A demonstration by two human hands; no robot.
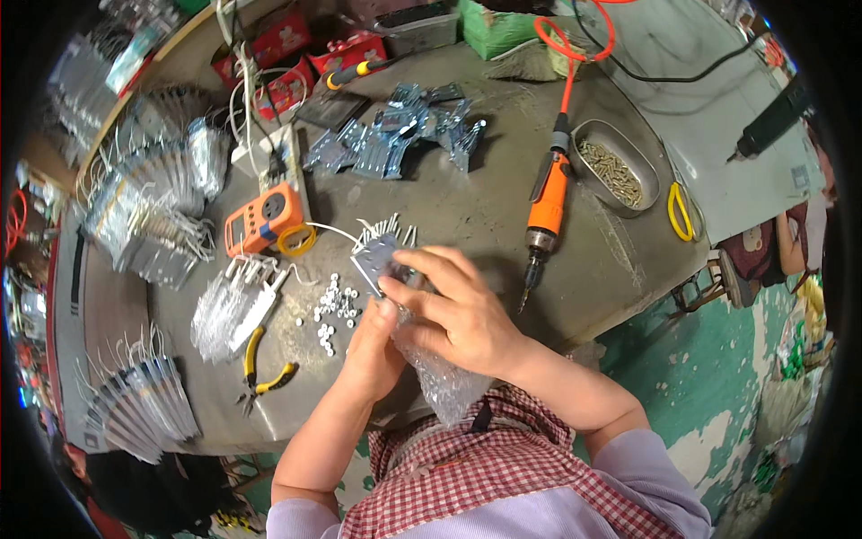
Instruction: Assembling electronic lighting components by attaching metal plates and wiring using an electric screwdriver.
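In front of my body both hands are closed around a flat silvery metal part [375,260] with a white wire running from its upper end. My right hand [462,314] lies over it from the right, fingertips pressing on its face. From the left, my left hand [371,355] grips its lower end, the thumb pointing up. A crinkled clear plastic bag [444,373] hangs beneath the hands towards my apron; the fingers hide where bag and part meet. Several pale screws [395,229] stand just beyond the part. Small white washers [334,305] lie scattered left of my left hand.
An orange electric screwdriver [546,202] lies to the right, near a metal tray of screws [654,189] and yellow-handled scissors [680,211]. Yellow-black pliers [260,373], bagged parts [233,305] and an orange meter [263,218] are leftward. Blue-silver packets [386,144] lie farther back.
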